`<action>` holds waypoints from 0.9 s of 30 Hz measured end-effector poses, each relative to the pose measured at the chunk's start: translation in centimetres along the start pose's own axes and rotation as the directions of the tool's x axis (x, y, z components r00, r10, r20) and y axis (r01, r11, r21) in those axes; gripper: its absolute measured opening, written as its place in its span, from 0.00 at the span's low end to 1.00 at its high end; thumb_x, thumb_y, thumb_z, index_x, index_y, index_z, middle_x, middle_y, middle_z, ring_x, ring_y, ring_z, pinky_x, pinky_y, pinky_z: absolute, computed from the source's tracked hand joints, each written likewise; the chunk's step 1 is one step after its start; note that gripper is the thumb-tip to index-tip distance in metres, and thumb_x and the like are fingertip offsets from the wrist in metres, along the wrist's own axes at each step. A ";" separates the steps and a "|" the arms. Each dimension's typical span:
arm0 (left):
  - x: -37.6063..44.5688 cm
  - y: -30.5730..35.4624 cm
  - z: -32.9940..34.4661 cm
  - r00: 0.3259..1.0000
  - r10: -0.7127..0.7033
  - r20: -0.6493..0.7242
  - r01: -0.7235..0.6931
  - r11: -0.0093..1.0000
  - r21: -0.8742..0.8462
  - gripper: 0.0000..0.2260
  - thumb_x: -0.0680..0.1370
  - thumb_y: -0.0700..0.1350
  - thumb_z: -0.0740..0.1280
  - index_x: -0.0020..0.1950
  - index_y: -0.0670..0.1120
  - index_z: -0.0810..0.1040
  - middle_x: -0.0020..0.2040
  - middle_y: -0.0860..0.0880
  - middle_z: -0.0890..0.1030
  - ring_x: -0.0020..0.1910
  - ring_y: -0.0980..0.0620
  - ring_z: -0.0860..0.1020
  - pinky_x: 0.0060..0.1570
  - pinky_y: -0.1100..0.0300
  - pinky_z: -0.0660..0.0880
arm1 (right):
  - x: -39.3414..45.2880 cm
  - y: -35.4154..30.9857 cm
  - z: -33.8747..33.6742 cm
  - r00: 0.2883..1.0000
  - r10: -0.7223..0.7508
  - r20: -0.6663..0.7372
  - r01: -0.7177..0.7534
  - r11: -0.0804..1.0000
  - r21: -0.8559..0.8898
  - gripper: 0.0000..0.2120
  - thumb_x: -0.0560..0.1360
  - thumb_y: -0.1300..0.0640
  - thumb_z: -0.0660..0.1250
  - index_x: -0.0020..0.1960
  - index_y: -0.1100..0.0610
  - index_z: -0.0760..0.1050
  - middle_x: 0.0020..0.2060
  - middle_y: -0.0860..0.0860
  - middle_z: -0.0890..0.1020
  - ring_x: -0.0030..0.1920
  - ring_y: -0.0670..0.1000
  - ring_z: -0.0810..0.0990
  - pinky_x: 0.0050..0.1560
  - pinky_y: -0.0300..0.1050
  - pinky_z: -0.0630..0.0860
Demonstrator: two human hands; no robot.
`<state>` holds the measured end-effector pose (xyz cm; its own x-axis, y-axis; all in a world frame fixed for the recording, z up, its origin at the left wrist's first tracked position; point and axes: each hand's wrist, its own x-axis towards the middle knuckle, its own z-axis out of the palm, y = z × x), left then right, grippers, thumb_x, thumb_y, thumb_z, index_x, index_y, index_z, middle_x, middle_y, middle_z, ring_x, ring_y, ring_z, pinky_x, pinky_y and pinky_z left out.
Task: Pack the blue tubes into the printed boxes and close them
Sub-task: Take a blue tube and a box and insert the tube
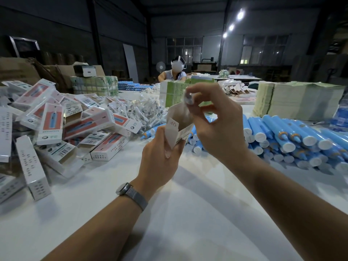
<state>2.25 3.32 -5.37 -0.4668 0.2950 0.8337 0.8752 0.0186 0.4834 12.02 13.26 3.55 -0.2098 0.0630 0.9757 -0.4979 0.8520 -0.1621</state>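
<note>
Dozens of printed boxes (50, 123) already lie heaped at our left, many blue tubes (293, 138) wait at right, and our left hand (162, 153) grips an open box (178, 125) while our right hand (216, 119) pinches a tube's cap (188, 97) above its mouth

A printed box (178, 127) stood upright in the left hand (160, 153), flaps open. A tube's white cap (188, 98) showed under the right hand's (216, 121) fingertips. Blue tubes (293, 140) lay heaped right of that hand.
</note>
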 end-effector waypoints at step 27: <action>0.5 0.2 -0.3 1.000 0.008 0.020 0.000 0.925 -0.380 0.25 0.79 0.49 0.65 0.69 0.71 0.60 0.56 0.61 0.82 0.48 0.51 0.85 0.44 0.56 0.83 | -1.8 2.5 0.4 0.863 0.426 0.273 -0.486 0.847 0.216 0.22 0.73 0.58 0.75 0.56 0.41 0.67 0.53 0.48 0.81 0.44 0.44 0.81 0.43 0.43 0.81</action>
<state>2.12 3.15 -4.79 -0.4573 0.3141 0.8320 0.7613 -0.3453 0.5488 10.82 15.12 1.30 -0.6226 0.2756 0.7325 -0.5010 0.5786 -0.6435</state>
